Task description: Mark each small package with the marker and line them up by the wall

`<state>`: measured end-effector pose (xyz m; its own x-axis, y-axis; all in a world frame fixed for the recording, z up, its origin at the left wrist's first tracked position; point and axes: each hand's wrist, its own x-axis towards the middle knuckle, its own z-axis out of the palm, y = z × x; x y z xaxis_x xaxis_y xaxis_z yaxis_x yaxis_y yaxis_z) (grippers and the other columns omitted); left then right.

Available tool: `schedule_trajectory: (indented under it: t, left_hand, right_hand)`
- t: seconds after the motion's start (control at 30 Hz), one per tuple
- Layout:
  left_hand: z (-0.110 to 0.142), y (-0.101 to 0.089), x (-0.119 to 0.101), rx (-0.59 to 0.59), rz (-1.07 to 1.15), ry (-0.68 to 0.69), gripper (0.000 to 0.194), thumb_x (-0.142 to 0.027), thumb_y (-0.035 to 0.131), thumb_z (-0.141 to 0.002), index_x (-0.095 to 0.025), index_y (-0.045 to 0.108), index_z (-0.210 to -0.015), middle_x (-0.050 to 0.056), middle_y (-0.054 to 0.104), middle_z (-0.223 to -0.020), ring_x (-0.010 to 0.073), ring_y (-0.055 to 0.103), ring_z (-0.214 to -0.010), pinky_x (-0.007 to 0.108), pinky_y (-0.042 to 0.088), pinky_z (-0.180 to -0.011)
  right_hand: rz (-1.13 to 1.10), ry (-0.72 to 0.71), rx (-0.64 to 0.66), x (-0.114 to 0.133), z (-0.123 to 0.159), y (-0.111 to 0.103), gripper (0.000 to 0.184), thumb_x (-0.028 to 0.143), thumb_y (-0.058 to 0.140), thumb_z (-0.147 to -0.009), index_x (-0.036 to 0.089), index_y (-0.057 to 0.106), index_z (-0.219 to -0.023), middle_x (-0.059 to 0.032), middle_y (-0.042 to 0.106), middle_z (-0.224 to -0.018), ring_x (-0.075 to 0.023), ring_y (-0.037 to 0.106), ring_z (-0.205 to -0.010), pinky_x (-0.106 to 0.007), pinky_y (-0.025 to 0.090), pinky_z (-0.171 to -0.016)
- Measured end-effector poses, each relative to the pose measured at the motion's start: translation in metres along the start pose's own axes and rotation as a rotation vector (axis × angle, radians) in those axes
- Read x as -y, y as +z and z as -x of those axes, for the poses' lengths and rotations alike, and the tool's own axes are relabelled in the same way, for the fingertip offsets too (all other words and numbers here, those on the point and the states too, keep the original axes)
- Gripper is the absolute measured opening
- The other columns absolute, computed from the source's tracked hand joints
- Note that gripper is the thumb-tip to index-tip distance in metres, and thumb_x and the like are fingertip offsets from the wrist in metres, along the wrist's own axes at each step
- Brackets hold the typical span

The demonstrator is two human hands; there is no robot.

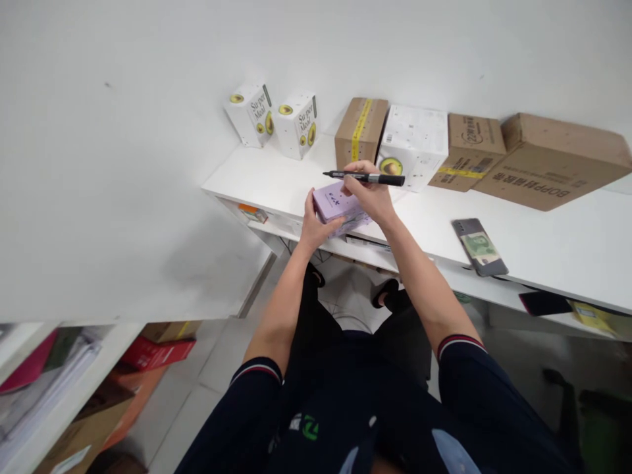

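Observation:
A small purple box (332, 201) with dark marks on its top is at the front edge of the white desk. My left hand (316, 225) is closed around its left end, fingers on the far side and thumb along the near side. Above the box, my right hand (371, 196) grips a black marker pen (363, 177). The pen lies nearly level, its dark tip pointing left and uncapped as far as I can see. My right fingers hide part of the box's top.
Along the wall on the desk (276, 176) stand two white avocado-print boxes (299, 126), a taped brown carton (361, 131), a larger white box (415, 141) and two more cartons (557, 158). A phone (478, 247) lies at the right. A shelf runs under the desktop.

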<state>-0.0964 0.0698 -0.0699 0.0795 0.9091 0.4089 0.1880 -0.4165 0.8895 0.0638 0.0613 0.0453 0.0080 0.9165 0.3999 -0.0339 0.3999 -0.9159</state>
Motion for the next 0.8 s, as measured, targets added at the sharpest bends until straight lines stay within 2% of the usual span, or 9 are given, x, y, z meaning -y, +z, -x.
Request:
schedule_trajectory:
  t: [0.13, 0.3, 0.43, 0.57, 0.7, 0.8]
  left_hand:
    - [0.001, 0.0, 0.004, -0.011, 0.003, 0.006, 0.123, -0.069, 0.083, -0.058, -0.029, 0.017, -0.155, 0.019, 0.035, -0.154, 0.0353, 0.042, -0.141, 0.056, 0.039, -0.114]
    - [0.003, 0.002, 0.01, -0.031, -0.015, 0.062, 0.121, -0.07, 0.08, -0.062, -0.035, 0.011, -0.154, 0.015, 0.036, -0.152, 0.032, 0.044, -0.14, 0.055, 0.04, -0.113]
    - [0.003, 0.002, 0.01, -0.051, -0.025, 0.096, 0.112, -0.073, 0.078, -0.062, -0.034, 0.02, -0.151, 0.014, 0.034, -0.152, 0.0327, 0.042, -0.141, 0.053, 0.04, -0.113]
    - [0.006, 0.004, 0.006, -0.108, -0.106, 0.122, 0.104, -0.072, 0.077, -0.064, -0.033, 0.029, -0.147, 0.013, 0.04, -0.147, 0.0326, 0.044, -0.138, 0.052, 0.04, -0.112]
    - [0.013, 0.004, 0.003, -0.195, -0.15, 0.178, 0.087, -0.071, 0.076, -0.066, -0.027, 0.043, -0.134, 0.013, 0.045, -0.137, 0.0322, 0.046, -0.134, 0.05, 0.043, -0.109]
    - [0.017, 0.004, 0.001, -0.187, -0.101, 0.145, 0.071, -0.071, 0.068, -0.074, -0.027, 0.049, -0.126, 0.011, 0.048, -0.132, 0.0308, 0.048, -0.132, 0.049, 0.045, -0.107]
  right_hand:
    - [0.07, 0.004, -0.003, -0.02, -0.004, 0.015, 0.031, 0.049, 0.071, -0.082, 0.023, 0.055, -0.077, 0.0062, 0.056, -0.061, -0.0083, 0.053, -0.054, -0.022, 0.046, -0.053]
    - [0.081, 0.007, -0.036, -0.026, 0.0, 0.015, 0.032, 0.051, 0.069, -0.083, 0.024, 0.054, -0.076, 0.0057, 0.056, -0.06, -0.0089, 0.051, -0.052, -0.022, 0.044, -0.051]
    - [0.137, -0.021, -0.012, -0.024, 0.0, 0.014, 0.03, 0.047, 0.07, -0.084, 0.024, 0.054, -0.074, 0.0059, 0.053, -0.059, -0.0088, 0.05, -0.051, -0.022, 0.042, -0.05]
    - [0.152, -0.023, -0.031, -0.026, 0.001, 0.013, 0.029, 0.047, 0.069, -0.085, 0.024, 0.054, -0.075, 0.0055, 0.054, -0.06, -0.0091, 0.051, -0.052, -0.022, 0.043, -0.05]
    - [0.121, 0.008, -0.071, -0.025, 0.002, 0.014, 0.031, 0.05, 0.068, -0.085, 0.024, 0.052, -0.077, 0.0053, 0.055, -0.062, -0.0091, 0.053, -0.053, -0.022, 0.045, -0.051]
    - [0.076, 0.041, -0.058, -0.025, 0.003, 0.014, 0.032, 0.052, 0.069, -0.084, 0.024, 0.052, -0.08, 0.0047, 0.056, -0.065, -0.0095, 0.055, -0.056, -0.022, 0.047, -0.052]
